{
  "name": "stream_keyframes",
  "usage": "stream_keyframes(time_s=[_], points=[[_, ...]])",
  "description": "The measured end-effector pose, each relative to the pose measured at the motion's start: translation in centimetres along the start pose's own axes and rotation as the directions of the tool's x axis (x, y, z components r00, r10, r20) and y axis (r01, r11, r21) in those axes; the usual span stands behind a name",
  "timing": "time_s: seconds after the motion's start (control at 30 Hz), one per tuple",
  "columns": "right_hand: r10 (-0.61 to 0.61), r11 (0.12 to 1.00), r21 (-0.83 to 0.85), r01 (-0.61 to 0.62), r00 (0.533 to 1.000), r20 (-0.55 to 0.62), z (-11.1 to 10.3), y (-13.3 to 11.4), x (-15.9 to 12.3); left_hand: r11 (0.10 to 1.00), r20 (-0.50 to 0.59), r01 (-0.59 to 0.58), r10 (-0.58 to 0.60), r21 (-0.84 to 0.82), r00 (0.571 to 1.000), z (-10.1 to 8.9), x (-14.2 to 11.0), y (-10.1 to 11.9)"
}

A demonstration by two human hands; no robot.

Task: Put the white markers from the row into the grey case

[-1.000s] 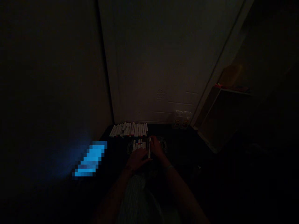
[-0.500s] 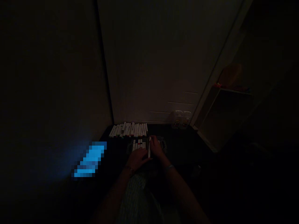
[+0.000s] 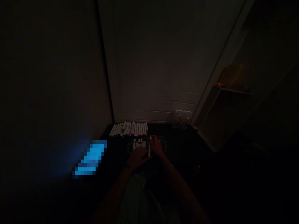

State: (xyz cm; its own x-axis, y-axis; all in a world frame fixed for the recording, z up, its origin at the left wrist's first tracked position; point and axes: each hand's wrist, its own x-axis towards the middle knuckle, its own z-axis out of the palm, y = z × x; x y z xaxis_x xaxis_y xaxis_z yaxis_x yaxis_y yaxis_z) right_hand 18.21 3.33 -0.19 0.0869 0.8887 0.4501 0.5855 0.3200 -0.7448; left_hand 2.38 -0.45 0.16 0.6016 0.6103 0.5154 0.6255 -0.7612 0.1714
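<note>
In the dim light, a white marker (image 3: 149, 151) stands out between my hands. The fingers of my right hand (image 3: 157, 146) are closed around its upper part. My left hand (image 3: 137, 157) rests at the near side of a clear plastic case (image 3: 129, 147), fingers laid over its lower edge and thumb stretched toward the marker's lower end; whether the thumb touches it I cannot tell. Several white markers (image 3: 137, 143) lie side by side in the case, some with dark or red bands. My hands hide part of the case.
Behind the case, a row of several white markers (image 3: 129, 128) lies against the wall. Two clear plastic containers (image 3: 181, 119) stand at the back right of the dark table. A glowing blue, pixelated screen (image 3: 91, 158) is at left. A shelf unit (image 3: 219, 115) stands at right.
Both hands and the marker keep almost the same place. The view has shifted very slightly, and the picture is a little darker around the hands.
</note>
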Motion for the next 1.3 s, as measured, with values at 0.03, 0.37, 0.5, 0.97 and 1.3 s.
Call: stream_keyframes(time_s=[0.03,0.37,0.5,0.97,1.3], points=[[0.000,1.000,-0.003,0.000,1.000,-0.002,0.0,0.0,0.0,1.000,0.002,-0.001,0.001,0.005,1.000,0.0,0.0,0.0],[-0.027,1.000,0.009,0.027,0.999,-0.020,0.1,0.0,0.0,0.999,-0.012,-0.007,0.007,0.049,1.000,0.2,-0.2,-0.1],[-0.002,1.000,0.028,0.002,1.000,-0.018,0.0,-0.2,-0.1,0.999,-0.025,-0.010,0.011,0.038,1.000,0.0,-0.3,0.0],[0.036,0.999,0.036,-0.034,0.996,-0.082,0.0,0.1,0.0,0.998,-0.021,-0.005,0.007,0.058,1.000,0.2,-0.2,0.0],[0.038,0.998,0.045,-0.035,0.997,-0.066,-0.2,-0.4,-0.1,0.983,-0.141,0.160,-0.146,0.093,0.979,-0.9,-0.1,0.4]])
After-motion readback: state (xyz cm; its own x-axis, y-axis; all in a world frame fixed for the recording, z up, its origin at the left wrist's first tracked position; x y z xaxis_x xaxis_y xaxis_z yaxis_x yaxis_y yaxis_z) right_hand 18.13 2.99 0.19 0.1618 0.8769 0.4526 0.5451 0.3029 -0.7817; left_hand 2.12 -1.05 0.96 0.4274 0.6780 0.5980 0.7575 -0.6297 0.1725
